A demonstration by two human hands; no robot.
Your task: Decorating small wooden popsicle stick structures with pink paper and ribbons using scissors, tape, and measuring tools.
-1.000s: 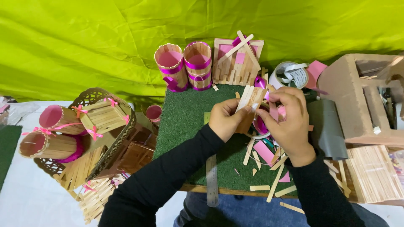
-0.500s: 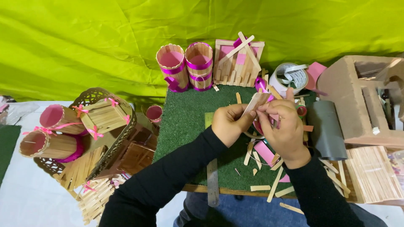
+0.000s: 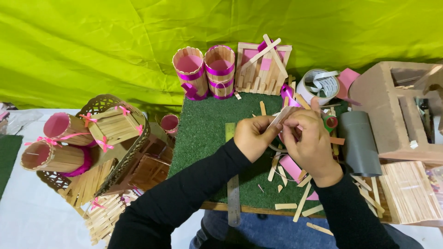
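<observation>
My left hand (image 3: 251, 137) and my right hand (image 3: 310, 138) meet over a green turf mat (image 3: 203, 133). Together they pinch a flat wooden craft stick (image 3: 281, 117) that slants up to the right between the fingers. Both arms wear black sleeves. Under the hands lie several loose sticks (image 3: 302, 207) and pink paper pieces (image 3: 291, 167). A steel ruler (image 3: 233, 184) lies along the mat below my left forearm.
Two stick-built cups with pink and purple bands (image 3: 205, 71) and a stick frame (image 3: 263, 64) stand at the mat's far edge. A tape roll (image 3: 318, 85), a grey cylinder (image 3: 360, 143) and cardboard box (image 3: 392, 110) are at right. A basket of stick crafts (image 3: 101, 138) sits left.
Both hands have drifted slightly down and toward me, still working the same stick; the right hand's fingers have closed over its end. Nothing else on the table has moved.
</observation>
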